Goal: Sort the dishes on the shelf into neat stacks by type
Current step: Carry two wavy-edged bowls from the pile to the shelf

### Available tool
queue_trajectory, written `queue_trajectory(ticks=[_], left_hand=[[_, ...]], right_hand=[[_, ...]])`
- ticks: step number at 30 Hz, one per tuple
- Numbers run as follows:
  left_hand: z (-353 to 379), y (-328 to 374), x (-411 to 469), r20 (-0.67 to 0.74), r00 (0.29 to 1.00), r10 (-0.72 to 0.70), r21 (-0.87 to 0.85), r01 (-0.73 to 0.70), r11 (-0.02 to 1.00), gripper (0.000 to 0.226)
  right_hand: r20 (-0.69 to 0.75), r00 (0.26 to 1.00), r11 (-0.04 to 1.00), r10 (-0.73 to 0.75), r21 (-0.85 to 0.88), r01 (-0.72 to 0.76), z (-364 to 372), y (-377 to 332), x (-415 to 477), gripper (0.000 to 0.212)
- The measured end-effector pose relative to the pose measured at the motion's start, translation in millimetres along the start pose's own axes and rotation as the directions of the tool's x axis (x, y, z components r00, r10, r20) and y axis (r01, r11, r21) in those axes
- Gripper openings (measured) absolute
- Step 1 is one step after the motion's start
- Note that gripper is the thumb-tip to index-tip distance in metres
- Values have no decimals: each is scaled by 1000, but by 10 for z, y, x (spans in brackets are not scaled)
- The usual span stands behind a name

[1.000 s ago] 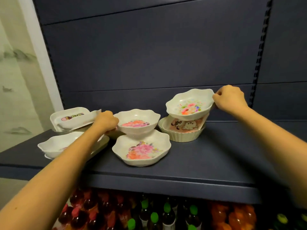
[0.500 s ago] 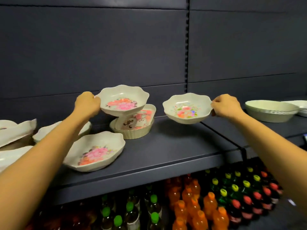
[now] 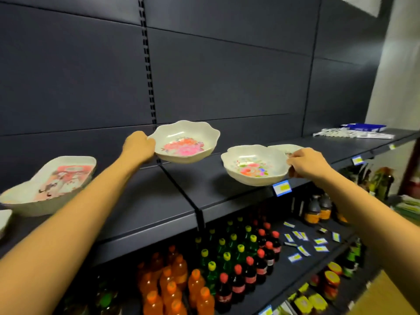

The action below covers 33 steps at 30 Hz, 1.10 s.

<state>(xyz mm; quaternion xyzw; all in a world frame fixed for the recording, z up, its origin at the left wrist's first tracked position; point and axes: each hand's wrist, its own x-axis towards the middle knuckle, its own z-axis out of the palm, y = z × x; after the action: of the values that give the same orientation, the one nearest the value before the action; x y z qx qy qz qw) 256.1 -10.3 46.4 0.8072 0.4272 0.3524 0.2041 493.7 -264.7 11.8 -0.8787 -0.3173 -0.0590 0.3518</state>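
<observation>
My left hand [image 3: 138,147] grips the left rim of a white scalloped bowl with pink flowers [image 3: 186,143], held in the air above the dark shelf [image 3: 159,201]. My right hand [image 3: 306,163] pinches the right rim of a second white scalloped bowl with a mixed flower print [image 3: 253,164], also lifted over the shelf. Behind that bowl, part of another white dish [image 3: 285,148] sits on the shelf, mostly hidden. At the far left a rectangular printed dish [image 3: 61,178] rests tilted in a ribbed white dish [image 3: 25,204].
A divider [image 3: 181,189] splits the shelf between the two bowls. Packets and a blue box [image 3: 356,130] lie at the shelf's far right. Blue price tags [image 3: 281,188] hang on the front edge. Rows of drink bottles [image 3: 204,280] fill the shelf below.
Both hands have carried their bowls to the right along the shelf, past the divider. The other dishes now lie at the far left of the view.
</observation>
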Motion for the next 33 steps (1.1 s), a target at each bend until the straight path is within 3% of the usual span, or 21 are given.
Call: queue_trajectory(ticks=[7,18,27,33], left_hand=[[1030,814,-142,111,993,40,-150,-23,988,17],[2121,1896,-151,242,966,92,-144,-58,988,30],[3058,2671,278,321,943,88,-229,-13,973,24],[3673,3233,656,392,914,110,-285,7,958,26]], right_hand=[[-100,991,994,94,-50,-99,-594,1016,217,27],[-156,962,970,225,-57,-236,-1076,2105,722,29],[-300,919,947,257,-113,-301,-1418,2848,1608,30],[-343,882,937,322,-18,-349,-1635,3290,2413,32]])
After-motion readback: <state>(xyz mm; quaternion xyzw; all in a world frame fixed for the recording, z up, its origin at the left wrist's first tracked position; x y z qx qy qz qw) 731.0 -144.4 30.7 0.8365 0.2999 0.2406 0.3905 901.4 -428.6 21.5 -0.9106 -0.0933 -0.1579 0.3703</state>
